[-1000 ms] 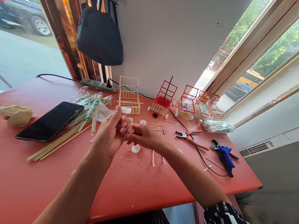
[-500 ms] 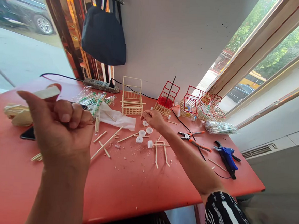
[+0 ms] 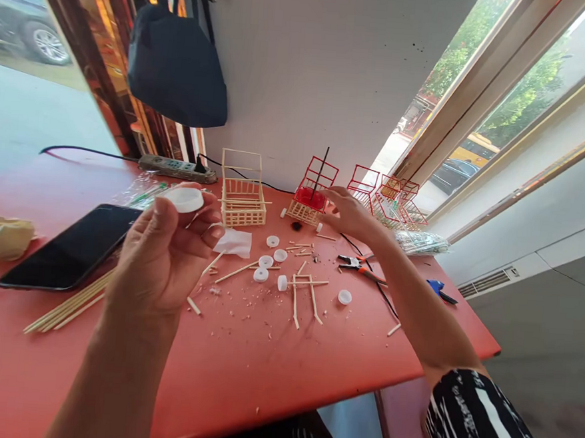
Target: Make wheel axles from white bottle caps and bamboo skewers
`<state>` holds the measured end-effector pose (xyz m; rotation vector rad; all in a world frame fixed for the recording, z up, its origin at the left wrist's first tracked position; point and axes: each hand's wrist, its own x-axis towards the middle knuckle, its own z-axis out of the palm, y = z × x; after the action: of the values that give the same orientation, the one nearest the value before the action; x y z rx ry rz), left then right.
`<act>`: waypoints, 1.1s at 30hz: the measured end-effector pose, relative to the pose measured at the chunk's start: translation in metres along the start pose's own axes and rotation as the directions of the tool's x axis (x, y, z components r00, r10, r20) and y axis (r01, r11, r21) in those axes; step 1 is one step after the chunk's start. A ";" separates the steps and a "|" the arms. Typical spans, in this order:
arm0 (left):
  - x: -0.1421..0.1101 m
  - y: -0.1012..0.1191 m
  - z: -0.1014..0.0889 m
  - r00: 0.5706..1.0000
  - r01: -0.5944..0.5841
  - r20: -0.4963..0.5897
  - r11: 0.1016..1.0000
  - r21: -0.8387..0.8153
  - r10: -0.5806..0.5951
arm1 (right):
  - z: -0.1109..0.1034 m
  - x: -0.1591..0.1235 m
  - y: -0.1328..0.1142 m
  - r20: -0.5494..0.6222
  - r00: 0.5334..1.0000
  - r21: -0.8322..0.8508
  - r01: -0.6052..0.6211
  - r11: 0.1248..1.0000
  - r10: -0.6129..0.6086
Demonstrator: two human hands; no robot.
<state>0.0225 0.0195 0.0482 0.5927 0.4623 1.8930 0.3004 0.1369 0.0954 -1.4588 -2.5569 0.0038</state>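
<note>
A white plastic bottle cap [image 3: 184,200] is pinched in my left hand [image 3: 154,256], between thumb and forefinger, with its hollow side partly showing. My right hand [image 3: 355,217] reaches to the back of the table, thumb and fingers apart, beside a small stick cage [image 3: 305,212] with a red frame. A red dish [image 3: 310,197] with a dark rod standing in it sits on that cage. Whatever lies behind the right fingers is hidden. Several more white caps [image 3: 280,255] lie mid-table, near a small frame of sticks [image 3: 302,278].
A plain stick basket [image 3: 243,209] stands by the wall. To the left are a phone [image 3: 73,247], wooden sticks [image 3: 71,303] and a power strip [image 3: 176,167]. Pliers [image 3: 357,263], a blue-handled tool [image 3: 438,289] and red-framed cages [image 3: 388,202] are on the right.
My right hand has moved rightward from above the loose caps to beside the red dish, its fingers parting. My left hand has turned the cap and lowered a little. The view has shifted.
</note>
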 end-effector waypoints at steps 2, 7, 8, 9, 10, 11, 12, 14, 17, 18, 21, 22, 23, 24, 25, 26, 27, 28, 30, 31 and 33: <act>-0.002 -0.005 -0.001 0.999 0.035 0.028 0.999 0.003 -0.035 | -0.018 -0.024 0.024 0.000 0.990 -0.112 -0.138 0.984 0.139; -0.007 -0.011 0.002 0.990 0.117 0.080 0.993 0.007 -0.118 | -0.034 -0.095 0.072 0.052 0.935 -0.194 -0.335 0.922 0.350; -0.008 -0.012 0.003 0.987 0.139 0.078 0.990 0.021 -0.141 | -0.033 -0.109 0.079 0.084 0.920 -0.207 -0.359 0.910 0.382; -0.009 -0.014 0.005 0.984 0.161 0.071 0.986 0.040 -0.164 | -0.031 -0.123 0.085 0.109 0.905 -0.220 -0.382 0.898 0.411; -0.010 -0.016 0.006 0.981 0.180 0.060 0.982 0.061 -0.183 | -0.030 -0.136 0.090 0.124 0.891 -0.231 -0.403 0.886 0.437; -0.012 -0.018 0.007 0.979 0.194 0.049 0.977 0.082 -0.199 | -0.029 -0.150 0.094 0.135 0.876 -0.241 -0.424 0.873 0.462; -0.013 -0.021 0.008 0.976 0.209 0.038 0.973 0.101 -0.214 | -0.028 -0.162 0.099 0.139 0.861 -0.251 -0.447 0.859 0.489; -0.017 -0.027 0.009 0.968 0.243 0.022 0.961 0.128 -0.248 | -0.029 -0.187 0.106 0.125 0.819 -0.281 -0.512 0.812 0.560; -0.020 -0.035 0.010 0.951 0.301 0.029 0.941 0.154 -0.308 | -0.033 -0.223 0.116 0.082 0.710 -0.342 -0.639 0.689 0.700; -0.021 -0.037 0.010 0.946 0.313 0.034 0.936 0.162 -0.322 | -0.034 -0.234 0.119 0.068 0.664 -0.361 -0.680 0.638 0.745; -0.022 -0.041 0.009 0.939 0.334 0.020 0.923 0.192 -0.344 | -0.033 -0.263 0.124 0.033 0.543 -0.385 -0.767 0.513 0.839; -0.021 -0.043 0.009 0.937 0.339 0.013 0.919 0.202 -0.348 | -0.032 -0.270 0.125 0.025 0.514 -0.384 -0.787 0.483 0.858; -0.021 -0.043 0.008 0.937 0.341 0.008 0.916 0.212 -0.350 | -0.030 -0.276 0.125 0.019 0.489 -0.379 -0.803 0.459 0.872; -0.021 -0.044 0.007 0.937 0.340 0.005 0.914 0.219 -0.350 | -0.027 -0.281 0.125 0.014 0.469 -0.372 -0.817 0.440 0.883; -0.020 -0.045 0.006 0.937 0.340 0.005 0.914 0.224 -0.349 | -0.025 -0.284 0.125 0.010 0.454 -0.363 -0.828 0.426 0.891; -0.020 -0.046 0.006 0.937 0.339 0.006 0.913 0.227 -0.350 | -0.022 -0.287 0.124 0.007 0.444 -0.351 -0.838 0.418 0.896; -0.020 -0.046 0.005 0.937 0.339 0.007 0.912 0.231 -0.350 | -0.020 -0.288 0.124 0.006 0.439 -0.338 -0.845 0.415 0.899; -0.020 -0.047 0.004 0.936 0.341 0.007 0.910 0.234 -0.352 | -0.017 -0.289 0.123 0.008 0.437 -0.323 -0.850 0.416 0.899; -0.021 -0.048 0.004 0.929 0.357 0.008 0.903 0.238 -0.369 | -0.012 -0.288 0.123 0.012 0.440 -0.295 -0.856 0.424 0.898; -0.021 -0.049 0.005 0.925 0.367 0.007 0.900 0.237 -0.379 | -0.009 -0.286 0.124 0.012 0.443 -0.284 -0.858 0.428 0.896; -0.023 -0.052 0.007 0.916 0.389 0.012 0.892 0.232 -0.402 | -0.002 -0.283 0.127 0.003 0.446 -0.271 -0.861 0.430 0.895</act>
<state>0.0719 0.0184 0.0199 0.6462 0.7092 1.4392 0.5483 -0.0392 0.0370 -2.8247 -1.5401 -0.0357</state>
